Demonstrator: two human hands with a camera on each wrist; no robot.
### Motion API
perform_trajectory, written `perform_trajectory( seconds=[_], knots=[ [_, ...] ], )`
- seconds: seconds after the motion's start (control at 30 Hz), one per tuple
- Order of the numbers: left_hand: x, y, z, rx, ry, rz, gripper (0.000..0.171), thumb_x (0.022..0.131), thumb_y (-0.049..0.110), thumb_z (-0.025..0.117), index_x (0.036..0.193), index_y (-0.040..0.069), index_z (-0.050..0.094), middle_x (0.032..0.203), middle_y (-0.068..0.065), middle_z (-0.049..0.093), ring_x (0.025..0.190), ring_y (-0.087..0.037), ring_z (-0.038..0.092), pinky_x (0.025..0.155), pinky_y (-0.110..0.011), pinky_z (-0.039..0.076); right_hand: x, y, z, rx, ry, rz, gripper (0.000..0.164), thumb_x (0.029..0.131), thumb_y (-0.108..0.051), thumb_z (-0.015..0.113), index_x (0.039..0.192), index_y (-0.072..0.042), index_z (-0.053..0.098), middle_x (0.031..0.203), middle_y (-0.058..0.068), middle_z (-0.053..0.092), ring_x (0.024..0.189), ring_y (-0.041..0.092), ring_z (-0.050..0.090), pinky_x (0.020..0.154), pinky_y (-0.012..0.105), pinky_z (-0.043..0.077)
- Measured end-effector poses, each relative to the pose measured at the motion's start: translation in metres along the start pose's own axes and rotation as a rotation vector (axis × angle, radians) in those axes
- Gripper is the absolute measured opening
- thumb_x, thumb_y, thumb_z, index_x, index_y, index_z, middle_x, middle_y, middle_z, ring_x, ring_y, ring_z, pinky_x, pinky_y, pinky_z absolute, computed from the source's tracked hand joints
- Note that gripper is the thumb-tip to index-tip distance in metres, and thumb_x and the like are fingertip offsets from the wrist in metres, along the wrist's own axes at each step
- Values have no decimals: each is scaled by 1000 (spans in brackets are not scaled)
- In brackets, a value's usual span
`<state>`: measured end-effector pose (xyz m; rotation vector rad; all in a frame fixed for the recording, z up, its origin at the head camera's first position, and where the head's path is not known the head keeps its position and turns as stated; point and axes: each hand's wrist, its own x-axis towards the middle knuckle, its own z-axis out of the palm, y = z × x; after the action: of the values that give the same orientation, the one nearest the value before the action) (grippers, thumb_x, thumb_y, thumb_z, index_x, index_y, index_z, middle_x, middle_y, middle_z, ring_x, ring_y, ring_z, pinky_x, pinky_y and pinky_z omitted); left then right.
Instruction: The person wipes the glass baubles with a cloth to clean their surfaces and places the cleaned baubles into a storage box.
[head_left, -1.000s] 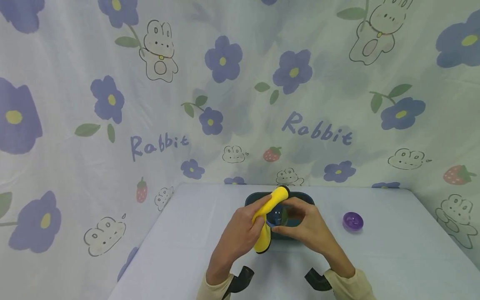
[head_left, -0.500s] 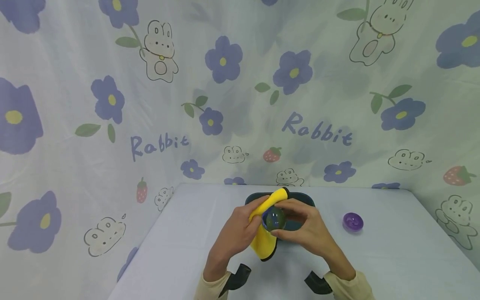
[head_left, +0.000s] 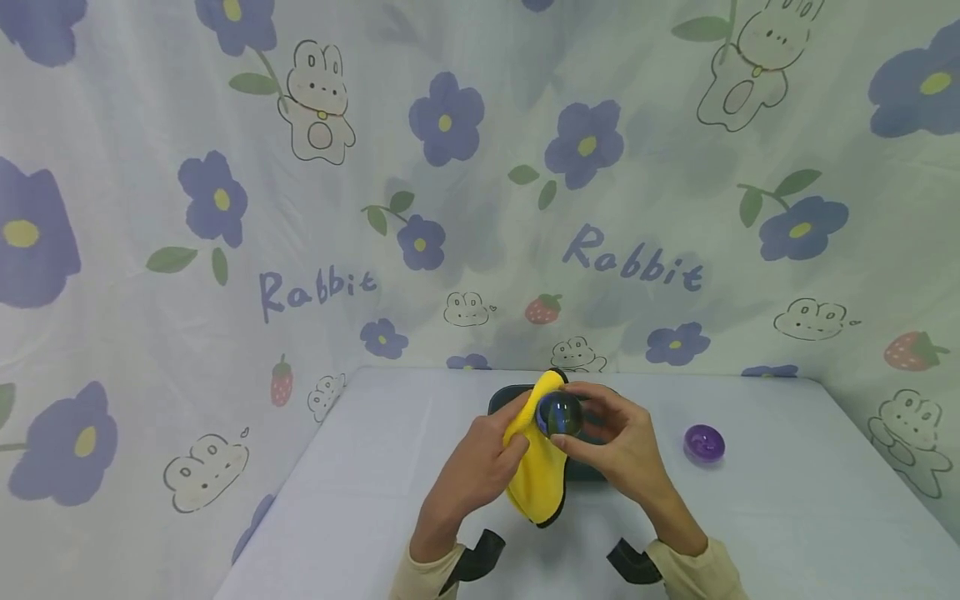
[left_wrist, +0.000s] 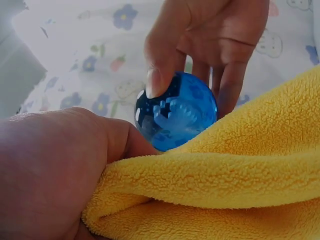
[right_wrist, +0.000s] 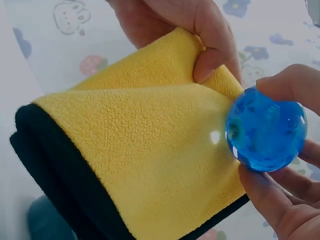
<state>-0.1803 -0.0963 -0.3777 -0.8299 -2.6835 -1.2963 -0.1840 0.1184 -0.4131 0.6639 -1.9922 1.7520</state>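
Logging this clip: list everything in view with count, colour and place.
ball: 1, see-through blue, pinched in the right hand, beside the cloth
cloth: 1, yellow with dark edging, folded in the left hand
tray: 1, dark teal, on the table beyond the hands; contents mostly hidden
small dish: 1, purple, on the table right of the tray
table: 1, white, under everything
backdrop: 1, pale with rabbits, flowers and strawberries, behind the table
wrist attachments: 2, black, one by each cuff
sleeves: 2, cream, at the wrists
hands: 2, bare, above the table
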Motion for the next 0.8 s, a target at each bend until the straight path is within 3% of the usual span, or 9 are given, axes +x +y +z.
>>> perform_trajectory(
  seconds=[0.5,0.8],
  knots=[
    [-4,5,0,29,-5,-33,60,97,12,44,157,9,43,100,-5,68,75,-11,60,68,-23,53,2,10,-5,-18,25,0,58,76,3,86,129,-5,64,128,17,67,109,7,70,93,22,57],
    [-7,7,-2,66,45,-15,58,98,11,47,156,10,46,98,-5,67,75,-11,59,69,-22,52,2,13,-5,-160,23,49,61,79,-12,88,135,-11,65,130,11,70,106,7,70,94,21,56]
  ],
)
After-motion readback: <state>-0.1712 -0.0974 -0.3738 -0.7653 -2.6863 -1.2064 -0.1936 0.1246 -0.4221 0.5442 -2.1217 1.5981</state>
